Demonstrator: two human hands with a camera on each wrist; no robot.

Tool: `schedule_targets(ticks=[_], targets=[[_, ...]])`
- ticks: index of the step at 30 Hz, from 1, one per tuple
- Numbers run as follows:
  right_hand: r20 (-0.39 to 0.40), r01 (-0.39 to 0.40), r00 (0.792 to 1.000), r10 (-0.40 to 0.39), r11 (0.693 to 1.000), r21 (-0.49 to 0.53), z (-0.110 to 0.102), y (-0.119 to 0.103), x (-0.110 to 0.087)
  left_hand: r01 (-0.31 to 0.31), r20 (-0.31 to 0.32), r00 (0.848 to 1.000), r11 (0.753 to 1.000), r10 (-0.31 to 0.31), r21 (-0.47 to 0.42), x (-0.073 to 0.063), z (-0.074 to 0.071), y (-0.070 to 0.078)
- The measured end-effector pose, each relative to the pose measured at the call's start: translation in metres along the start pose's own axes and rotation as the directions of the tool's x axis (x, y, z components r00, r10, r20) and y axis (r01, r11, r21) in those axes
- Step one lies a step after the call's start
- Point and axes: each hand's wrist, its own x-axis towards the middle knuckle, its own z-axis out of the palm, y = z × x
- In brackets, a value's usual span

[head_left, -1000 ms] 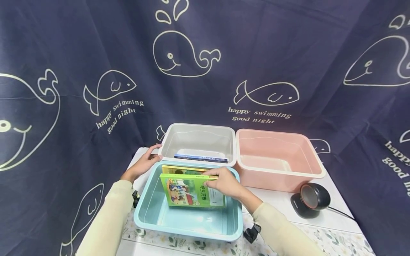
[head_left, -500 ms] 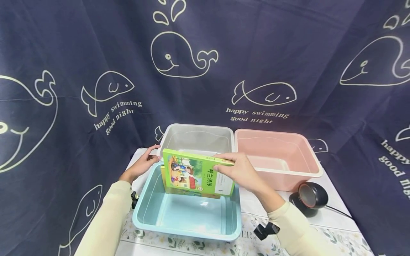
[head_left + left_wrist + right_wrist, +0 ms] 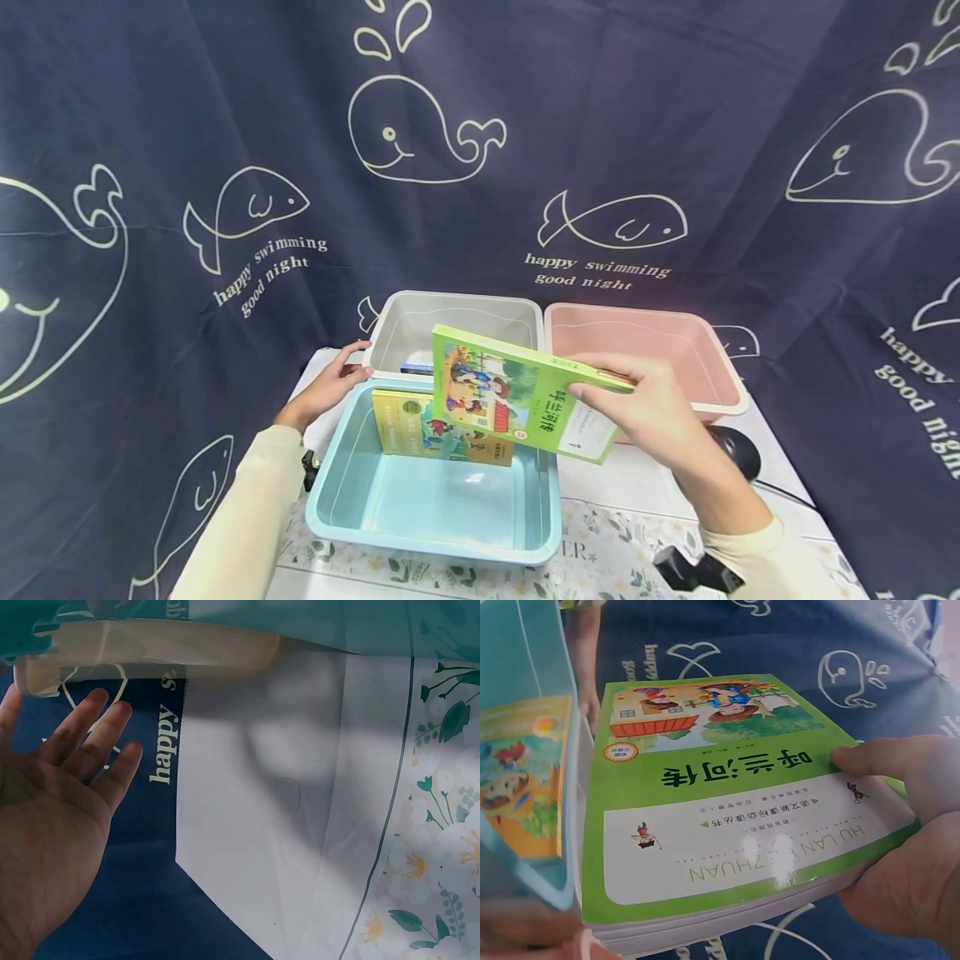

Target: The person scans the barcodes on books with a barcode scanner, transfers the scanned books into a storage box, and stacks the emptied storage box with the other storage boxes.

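One green book point(image 3: 517, 393) was pinched in my right hand point(image 3: 651, 404); my left hand point(image 3: 333, 392), fingers extended, seemed to touch the grey tub point(image 3: 468, 321).

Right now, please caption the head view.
The right grip holds a green book; a yellow book is in the blue tub.

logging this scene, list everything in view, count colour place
blue bin: one, light blue, front
grey bin: one, grey, behind
pink bin: one, pink, rear right
green book: one, green, held up
yellow book: one, yellow, in blue bin
blue book: one visible, blue, in grey bin
corded device: one, black, far right
tablecloth: one, white floral, underneath
curtain: one, navy, background
wrist cameras: two, black, wrists
sleeves: two, cream, forearms
left hand: one, at grey bin
right hand: one, fingers gripping green book
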Motion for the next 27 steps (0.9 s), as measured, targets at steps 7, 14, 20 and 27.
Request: schedule_targets(ticks=[7,14,20,27], targets=[[-0.155,-0.009,0.988,-0.019,0.984,-0.178,-0.022,0.007,-0.033,-0.012,0.001,1.000,1.000,0.012,0.007,-0.001,-0.001,0.000],[-0.300,-0.149,0.951,0.078,0.964,-0.221,-0.048,0.026,-0.071,-0.005,0.009,1.000,1.000,0.005,0.005,-0.002,-0.001,0.002],[-0.392,-0.270,0.903,0.175,0.942,-0.200,-0.071,0.047,-0.106,0.001,0.004,1.000,1.000,-0.001,0.023,-0.001,-0.002,0.003],[-0.583,-0.439,0.764,0.275,0.884,-0.158,-0.079,0.076,-0.137,-0.008,0.002,1.000,1.000,0.008,0.016,-0.001,0.000,0.003]])
